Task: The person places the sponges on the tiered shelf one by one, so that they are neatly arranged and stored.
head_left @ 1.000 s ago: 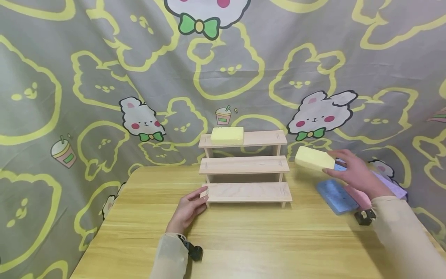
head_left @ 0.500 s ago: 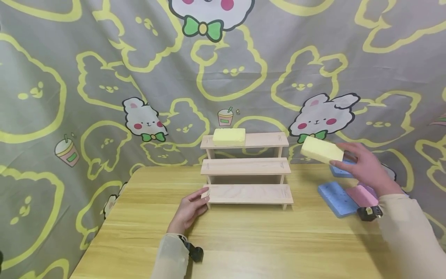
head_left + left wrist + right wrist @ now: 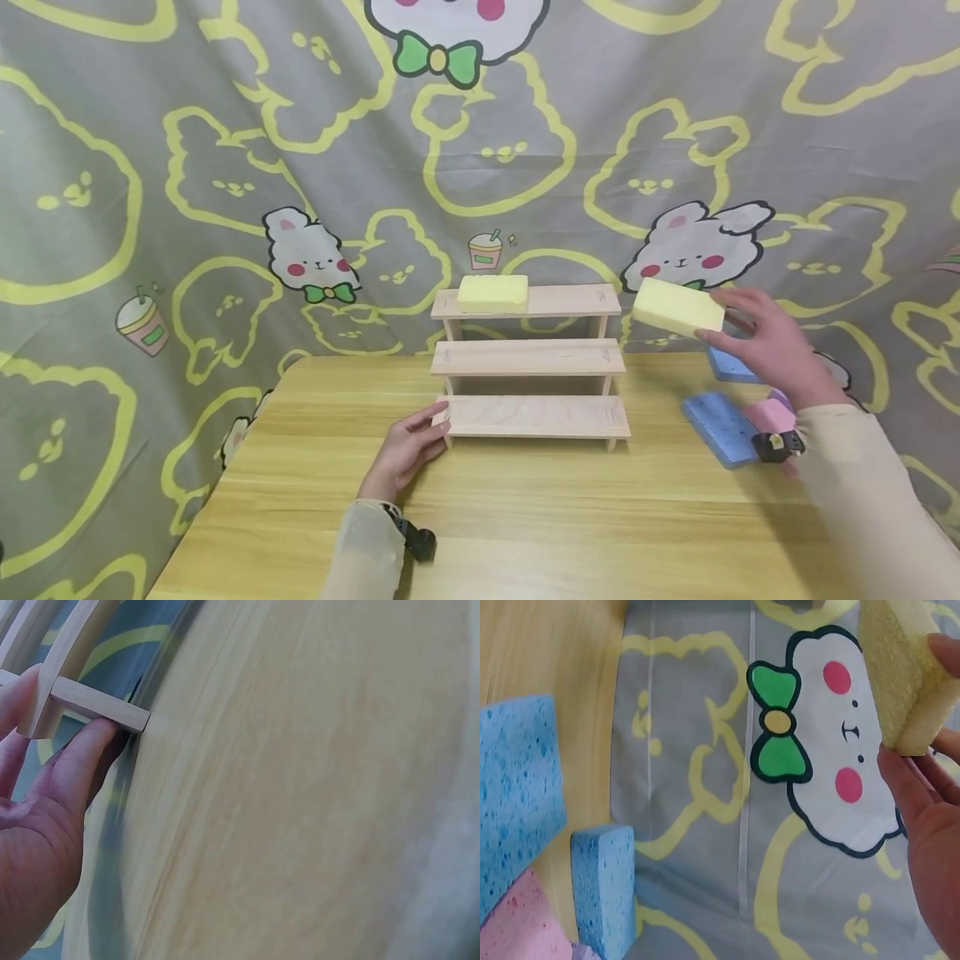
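Note:
Pinched in my right hand (image 3: 772, 342), a yellow sponge (image 3: 677, 307) hangs in the air to the right of a small three-tier wooden shelf (image 3: 531, 414). Fingertips and thumb hold it by its right end, as the right wrist view also shows the sponge (image 3: 911, 667). My left hand (image 3: 407, 450) grips the left end of the shelf's lowest tier. In the left wrist view the hand (image 3: 45, 825) has its fingers around the board's end and beside a short leg (image 3: 101, 703). Another yellow sponge (image 3: 492, 294) lies on the top tier, left of its middle.
On the table (image 3: 525, 517), right of the shelf, lie a blue sponge (image 3: 720, 427), a pink sponge (image 3: 768, 412) and another blue sponge (image 3: 729, 365); a bit of purple shows among them. Behind hangs a patterned grey curtain (image 3: 517, 192).
My right hand has raised the yellow sponge, shifting right and then back left toward the shelf. The left hand stays at the lowest tier.

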{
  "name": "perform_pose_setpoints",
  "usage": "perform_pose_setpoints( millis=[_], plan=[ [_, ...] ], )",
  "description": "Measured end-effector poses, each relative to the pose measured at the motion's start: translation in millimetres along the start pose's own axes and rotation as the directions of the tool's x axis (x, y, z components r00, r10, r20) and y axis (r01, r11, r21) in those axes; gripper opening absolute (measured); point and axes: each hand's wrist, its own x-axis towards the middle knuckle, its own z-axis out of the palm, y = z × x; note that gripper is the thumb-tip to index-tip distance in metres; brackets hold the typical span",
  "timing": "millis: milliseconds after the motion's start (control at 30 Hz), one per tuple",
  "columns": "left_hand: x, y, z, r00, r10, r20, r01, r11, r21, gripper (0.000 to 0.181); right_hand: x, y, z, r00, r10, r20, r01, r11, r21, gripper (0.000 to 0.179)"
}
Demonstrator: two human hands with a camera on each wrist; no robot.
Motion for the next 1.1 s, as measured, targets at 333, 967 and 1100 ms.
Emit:
perform_pose_setpoints(
  millis=[333, 967, 1100],
  plan=[
    [-0.7, -1.0, -0.9, 1.0, -0.007, -0.008, 0.007, 1.0, 0.013, 0.048, 12.9, -13, 12, 0.997, -0.071, -0.004, 0.071, 0.997, 0.03, 0.055],
    [0.8, -1.4, -0.9, 1.0, 0.004, -0.009, -0.004, 1.0, 0.01, 0.047, 40.2, -32, 33, 0.995, -0.079, 0.062, 0.07, 0.988, 0.14, 0.056],
    [1.9, -2.1, 0.1, 1.0, -0.004, -0.025, 0.004, 1.0, 0.006, 0.046, 45.7, -33, 38, 0.994, -0.083, 0.073, 0.071, 0.985, 0.157, 0.056]
  ],
)
